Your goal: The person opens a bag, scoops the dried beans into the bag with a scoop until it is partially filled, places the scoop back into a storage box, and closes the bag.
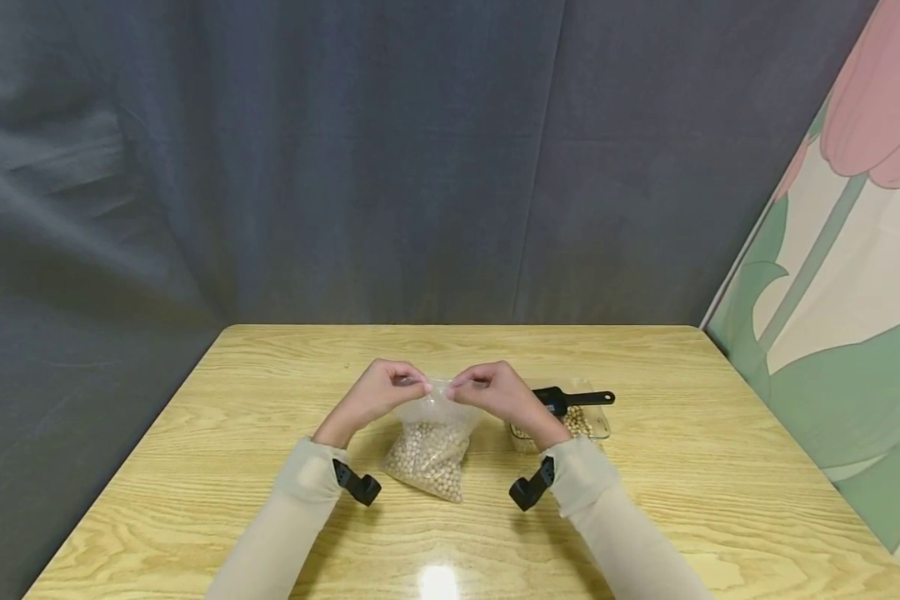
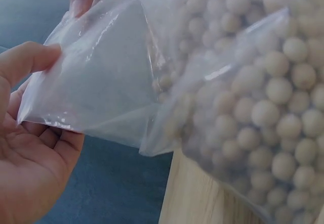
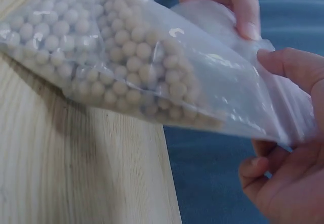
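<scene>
A clear plastic bag (image 1: 429, 454) holds many round beige beans, which look like soybeans or chickpeas, in its lower part. My left hand (image 1: 387, 390) pinches the bag's top edge near its left corner, thumb on the near side. With thumb and fingers, my right hand (image 1: 497, 392) pinches the same edge on the right. Between the two hands the upper part of the bag is bare film, seen in the left wrist view as a smooth translucent flap (image 2: 101, 67). The full end of the bag (image 3: 126, 57) slants down close over the table in the right wrist view.
Beside my right wrist stands a clear container (image 1: 600, 425) with more beans (image 1: 576, 422). A black scoop (image 1: 558, 401) lies across it, handle pointing right. The wooden table (image 1: 270, 375) reaches back to a dark curtain (image 1: 390, 167); a flower-patterned wall hanging (image 1: 832, 333) is at right.
</scene>
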Demonstrator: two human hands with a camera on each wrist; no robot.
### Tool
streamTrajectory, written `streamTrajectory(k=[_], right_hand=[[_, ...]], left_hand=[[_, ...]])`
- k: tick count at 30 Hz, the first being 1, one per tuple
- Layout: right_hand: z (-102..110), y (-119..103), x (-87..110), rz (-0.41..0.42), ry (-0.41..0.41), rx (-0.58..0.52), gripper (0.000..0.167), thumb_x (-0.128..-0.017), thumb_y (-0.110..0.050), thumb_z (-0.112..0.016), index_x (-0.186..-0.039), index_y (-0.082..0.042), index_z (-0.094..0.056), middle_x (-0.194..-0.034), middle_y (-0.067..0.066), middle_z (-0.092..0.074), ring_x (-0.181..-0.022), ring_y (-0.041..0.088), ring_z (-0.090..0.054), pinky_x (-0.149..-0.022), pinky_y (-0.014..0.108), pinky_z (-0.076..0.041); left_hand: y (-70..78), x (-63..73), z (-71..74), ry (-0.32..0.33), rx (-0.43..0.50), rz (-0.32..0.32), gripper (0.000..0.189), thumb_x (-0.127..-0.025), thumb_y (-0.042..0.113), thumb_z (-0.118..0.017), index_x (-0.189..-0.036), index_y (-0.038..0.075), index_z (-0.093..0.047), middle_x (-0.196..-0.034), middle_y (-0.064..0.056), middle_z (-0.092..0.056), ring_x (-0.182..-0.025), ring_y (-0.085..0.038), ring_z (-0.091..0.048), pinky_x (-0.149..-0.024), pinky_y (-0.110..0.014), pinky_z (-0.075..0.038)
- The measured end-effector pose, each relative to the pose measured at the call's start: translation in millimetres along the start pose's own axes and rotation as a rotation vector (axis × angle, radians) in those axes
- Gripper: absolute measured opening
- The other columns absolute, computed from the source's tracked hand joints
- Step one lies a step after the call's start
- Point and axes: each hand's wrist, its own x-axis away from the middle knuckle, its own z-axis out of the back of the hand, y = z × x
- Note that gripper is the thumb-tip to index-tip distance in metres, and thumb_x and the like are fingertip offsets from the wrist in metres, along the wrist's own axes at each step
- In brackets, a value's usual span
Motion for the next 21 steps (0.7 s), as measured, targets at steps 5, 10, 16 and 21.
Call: streamTrajectory(k=[5,10,16,21], right_hand=[[-6.6,-4.3,-3.7,-0.002,-0.007,0.012,0.029,-0.081,-0.037,-0.075,-0.100,-0.015,-0.075,-0.105,0.003,-0.071,-0.088,0.015,-0.066,-0.079,0.035,-0.053],[-9.8,-6.4,-6.4,0.019,-0.007,0.021,0.025,-0.083,-0.034,-0.074,-0.097,-0.014,-0.076,-0.103,0.003,-0.072,-0.084,0.014,-0.066,-0.077,0.034,-0.053],[-10.6,-6.3,-7.3,0.043,0.011,0.046,0.022,-0.085,-0.031,-0.072,-0.095,-0.012,-0.076,-0.098,0.005,-0.072,-0.071,0.014,-0.060,-0.070,0.030,-0.050],[-9.5,-7.9,-5.8,0.047,0.034,0.068,0.019,-0.085,-0.028,-0.072,-0.094,-0.011,-0.076,-0.096,0.006,-0.072,-0.062,0.013,-0.053,-0.065,0.029,-0.049]], left_hand=[[0.0,2.0,2.8,-0.059,-0.014,-0.044,0.021,-0.091,0.021,-0.066,-0.100,0.003,-0.073,-0.102,-0.012,-0.071,-0.095,-0.019,-0.067,-0.085,-0.033,-0.053],[0.7,4.8,7.8,-0.096,-0.039,-0.072,0.022,-0.094,0.021,-0.061,-0.102,0.003,-0.072,-0.102,-0.013,-0.070,-0.092,-0.021,-0.067,-0.080,-0.032,-0.053],[5.3,5.1,7.6,-0.074,-0.076,-0.058,0.022,-0.093,0.024,-0.063,-0.101,0.006,-0.073,-0.100,-0.010,-0.071,-0.084,-0.014,-0.064,-0.076,-0.030,-0.052],[5.9,3.7,4.8,-0.027,-0.123,-0.071,0.019,-0.092,0.022,-0.065,-0.097,0.006,-0.074,-0.091,-0.008,-0.070,-0.068,-0.012,-0.052,-0.067,-0.026,-0.048]])
